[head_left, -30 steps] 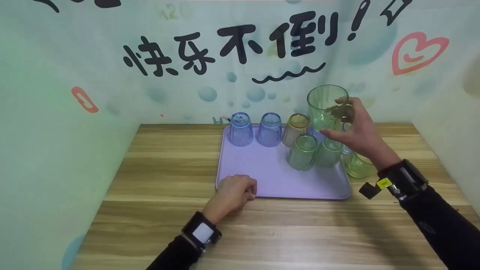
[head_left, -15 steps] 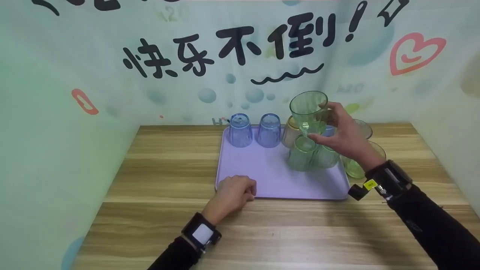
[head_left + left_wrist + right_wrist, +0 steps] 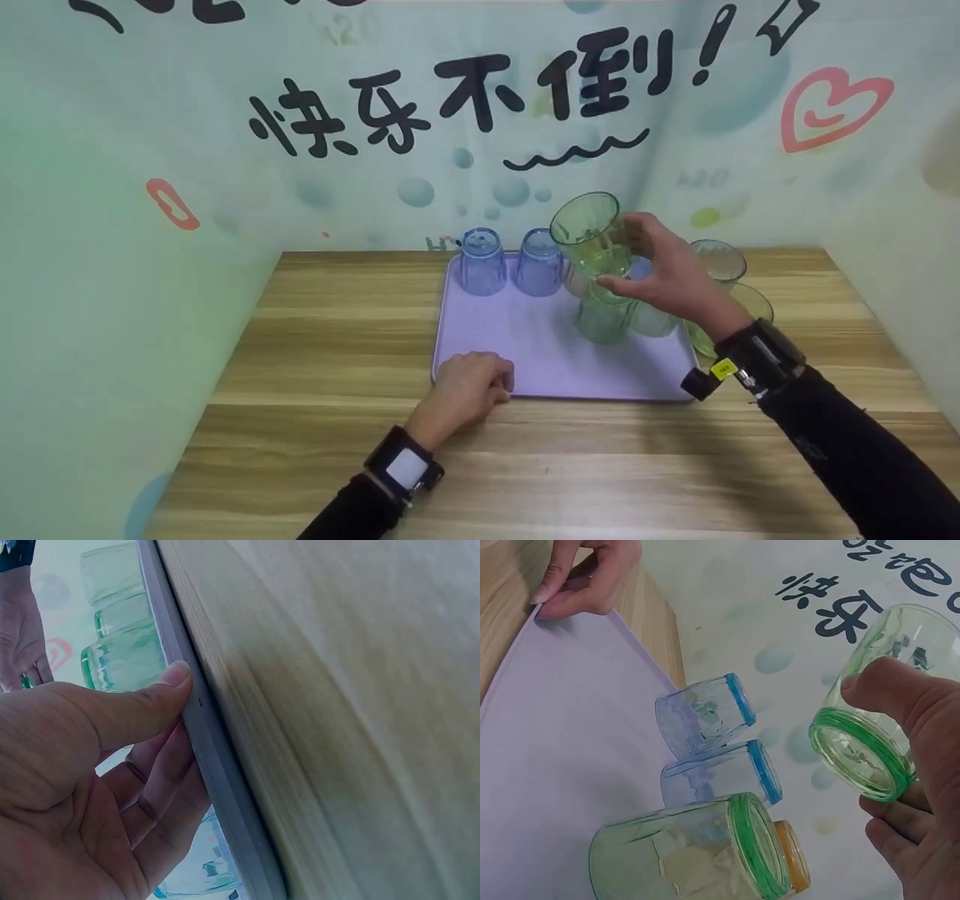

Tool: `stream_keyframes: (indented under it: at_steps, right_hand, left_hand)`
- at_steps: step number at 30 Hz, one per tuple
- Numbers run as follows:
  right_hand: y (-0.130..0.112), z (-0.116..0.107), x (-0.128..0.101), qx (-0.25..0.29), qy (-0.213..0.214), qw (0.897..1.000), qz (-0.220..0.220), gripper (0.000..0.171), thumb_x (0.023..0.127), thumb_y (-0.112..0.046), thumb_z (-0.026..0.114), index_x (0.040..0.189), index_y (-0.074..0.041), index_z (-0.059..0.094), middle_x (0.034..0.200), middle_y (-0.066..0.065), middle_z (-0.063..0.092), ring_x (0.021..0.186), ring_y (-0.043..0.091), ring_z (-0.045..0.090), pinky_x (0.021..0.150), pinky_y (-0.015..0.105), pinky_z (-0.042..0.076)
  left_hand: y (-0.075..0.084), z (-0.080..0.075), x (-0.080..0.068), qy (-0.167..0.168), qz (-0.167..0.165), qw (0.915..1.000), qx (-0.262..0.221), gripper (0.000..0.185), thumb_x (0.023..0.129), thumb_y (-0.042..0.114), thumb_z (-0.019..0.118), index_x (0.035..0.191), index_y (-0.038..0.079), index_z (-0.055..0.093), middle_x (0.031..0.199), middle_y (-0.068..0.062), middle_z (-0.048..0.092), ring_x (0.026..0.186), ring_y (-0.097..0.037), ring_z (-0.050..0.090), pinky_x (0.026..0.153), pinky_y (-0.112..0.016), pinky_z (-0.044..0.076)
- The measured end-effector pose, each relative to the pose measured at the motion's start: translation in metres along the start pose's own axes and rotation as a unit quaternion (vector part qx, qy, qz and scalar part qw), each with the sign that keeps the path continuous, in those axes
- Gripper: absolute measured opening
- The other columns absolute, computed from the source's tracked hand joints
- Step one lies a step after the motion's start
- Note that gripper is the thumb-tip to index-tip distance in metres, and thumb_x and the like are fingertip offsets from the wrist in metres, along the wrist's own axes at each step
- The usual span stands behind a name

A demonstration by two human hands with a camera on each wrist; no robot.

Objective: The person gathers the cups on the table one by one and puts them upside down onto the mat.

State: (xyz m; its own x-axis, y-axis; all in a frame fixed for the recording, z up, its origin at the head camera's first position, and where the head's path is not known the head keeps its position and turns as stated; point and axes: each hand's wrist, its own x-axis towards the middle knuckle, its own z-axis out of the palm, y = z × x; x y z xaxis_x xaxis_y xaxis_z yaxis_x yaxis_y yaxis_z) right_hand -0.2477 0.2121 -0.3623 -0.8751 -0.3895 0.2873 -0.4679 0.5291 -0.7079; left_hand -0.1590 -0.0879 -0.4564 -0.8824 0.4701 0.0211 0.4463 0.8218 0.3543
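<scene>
My right hand (image 3: 637, 259) grips a green glass (image 3: 592, 236) by its base and holds it tilted in the air over the lilac tray (image 3: 517, 337). In the right wrist view the green glass (image 3: 877, 716) is pinched between the thumb and fingers. Two blue cups (image 3: 482, 260) (image 3: 538, 262) stand upside down at the tray's back edge. Just below the held glass stand two inverted green cups (image 3: 602, 319). An amber cup (image 3: 795, 855) shows behind them. My left hand (image 3: 472, 379) grips the tray's front left edge, thumb (image 3: 142, 701) on the rim (image 3: 202, 757).
Off the tray to the right, a clear glass (image 3: 720, 259) and a green glass (image 3: 746, 304) stand upright on the wooden table (image 3: 337, 337). Printed walls close in the back and both sides of the table.
My right hand has carried the green glass left and down, from above the tray's right side to over the inverted green cups, and tilted it. The left hand has stayed put.
</scene>
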Motion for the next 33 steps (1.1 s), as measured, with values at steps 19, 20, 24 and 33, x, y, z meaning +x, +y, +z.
stream_keyframes:
  at_steps: [19, 20, 24, 33]
  right_hand:
    - [-0.004, 0.024, 0.007, 0.011, -0.041, 0.998, -0.043, 0.081, 0.077, -0.022, 0.09, 0.143, -0.003, 0.048, 0.138, 0.013, 0.056, 0.126, 0.031, 0.055, 0.105, 0.051, 0.042]
    - [-0.005, 0.024, 0.007, 0.012, -0.043, 0.998, -0.041, 0.082, 0.077, -0.023, 0.09, 0.144, -0.003, 0.047, 0.139, 0.012, 0.056, 0.127, 0.031, 0.055, 0.105, 0.05, 0.042]
    - [-0.005, 0.028, 0.007, 0.009, -0.049, 0.998, -0.023, 0.081, 0.078, -0.025, 0.089, 0.145, -0.006, 0.047, 0.14, 0.01, 0.056, 0.128, 0.027, 0.054, 0.106, 0.047, 0.042]
    - [0.0, 0.035, 0.008, 0.004, -0.045, 0.998, -0.036, 0.079, 0.08, -0.032, 0.088, 0.144, -0.007, 0.049, 0.141, 0.011, 0.055, 0.129, 0.029, 0.053, 0.106, 0.047, 0.041]
  left_hand:
    - [-0.001, 0.0, -0.001, 0.005, 0.005, 0.9999, -0.011, 0.01, 0.086, 0.018, 0.081, 0.084, 0.019, 0.072, 0.075, 0.011, 0.062, 0.075, -0.015, 0.06, 0.066, -0.033, 0.048]
    - [-0.001, 0.0, -0.001, 0.004, 0.004, 0.9999, -0.012, 0.01, 0.086, 0.018, 0.081, 0.084, 0.019, 0.072, 0.075, 0.011, 0.062, 0.075, -0.015, 0.06, 0.066, -0.033, 0.048]
    - [-0.002, 0.0, -0.001, 0.002, 0.003, 1.0, -0.008, 0.01, 0.086, 0.018, 0.081, 0.084, 0.019, 0.071, 0.075, 0.01, 0.063, 0.074, -0.014, 0.061, 0.066, -0.033, 0.049]
    - [-0.002, 0.0, 0.0, 0.004, 0.01, 0.9999, -0.006, 0.01, 0.086, 0.019, 0.081, 0.084, 0.019, 0.071, 0.075, 0.011, 0.062, 0.074, -0.014, 0.06, 0.066, -0.032, 0.048]
